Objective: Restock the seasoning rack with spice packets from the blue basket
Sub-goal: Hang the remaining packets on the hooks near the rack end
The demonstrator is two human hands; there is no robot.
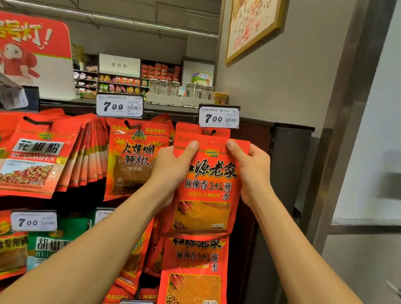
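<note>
Red foil-like plastic makes up the spice packet (206, 186) that both hands hold up against the seasoning rack (286, 164). The left hand (171, 168) pinches its upper left corner, thumb on the front face and the fingers (189, 150) curled behind. The right hand (250, 171) grips the upper right corner the same way, thumb pressed on the front near the top edge. Just above the fingers hangs a price tag (219, 116) reading 7.00, and a hook (208, 132) beneath it already carries a matching packet behind the held one. Below the fingers, another packet (195, 280) of the same kind hangs on a lower row. To the left of the left hand hang other red chilli packets (131, 160).

The packet looks light and floppy, a flat pouch of loose powder that will sag if held by one corner, and its glossy skin may be slippery. Taking it by both top corners, beside the hang hole, seems the right hold for guiding the hole onto the hook. Whether the hole has reached the hook tip is hard to tell, as the top edge overlaps the packet behind. The blue basket is out of view.
</note>
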